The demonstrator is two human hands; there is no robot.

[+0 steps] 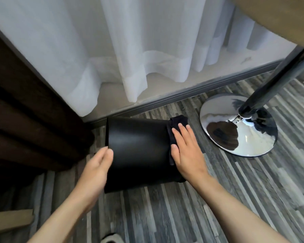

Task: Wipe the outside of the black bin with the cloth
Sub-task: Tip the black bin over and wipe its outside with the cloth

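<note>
The black bin (pixel 139 148) lies on its side on the grey striped floor, its rim end to the left and its narrower base end to the right. My left hand (pixel 96 165) grips the rim end at the lower left, fingers curled round the edge. A dark cloth (pixel 175 123) is draped over the bin's base end. My right hand (pixel 186 151) lies flat on that cloth, fingers spread, pressing it against the bin's side. Part of the cloth is hidden under the palm.
A chrome round table base (pixel 239 125) with a dark pole stands just right of the bin. White sheer curtains (pixel 130 50) hang behind, above a grey floor rail (pixel 182 92). A dark brown curtain (pixel 25 111) hangs at left. A slipper tip (pixel 111 238) shows at the bottom.
</note>
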